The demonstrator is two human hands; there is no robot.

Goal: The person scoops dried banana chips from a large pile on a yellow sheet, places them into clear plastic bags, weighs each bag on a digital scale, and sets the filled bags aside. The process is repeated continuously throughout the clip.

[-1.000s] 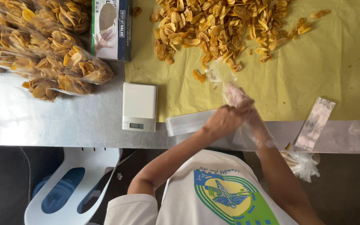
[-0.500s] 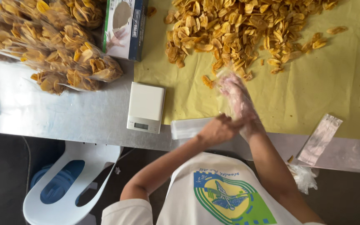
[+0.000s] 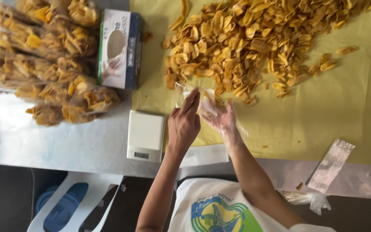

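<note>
Head view showed the left hand (image 3: pixel 184 122) and the right hand (image 3: pixel 220 119) side by side above the yellow sheet (image 3: pixel 344 107), both gripping a small clear bag (image 3: pixel 194 96). The bag lay just beyond the fingertips, its long axis running away from the person, its mouth seemingly toward the chips (image 3: pixel 254 43), though blur made that uncertain. The left hand's fingers were pinched together on the bag's near edge; the right hand, in a thin clear glove, was closed on the bag's right side, blurred by motion.

The bag was thin, glossy film, crinkled and soft. The chips were flat, curled, golden slices in a loose heap beyond both hands. Left of the left hand sat a white, square scale (image 3: pixel 146 135) on the dull metal tabletop (image 3: pixel 65 146); farther left lay filled bags (image 3: pixel 44 77) of chips and a cardboard glove box (image 3: pixel 120 47). A flat empty pouch (image 3: pixel 331 165) lay well right of the right hand.

Half a second earlier the hands were nearer the tabletop's edge; they had since reached forward to the heap.
</note>
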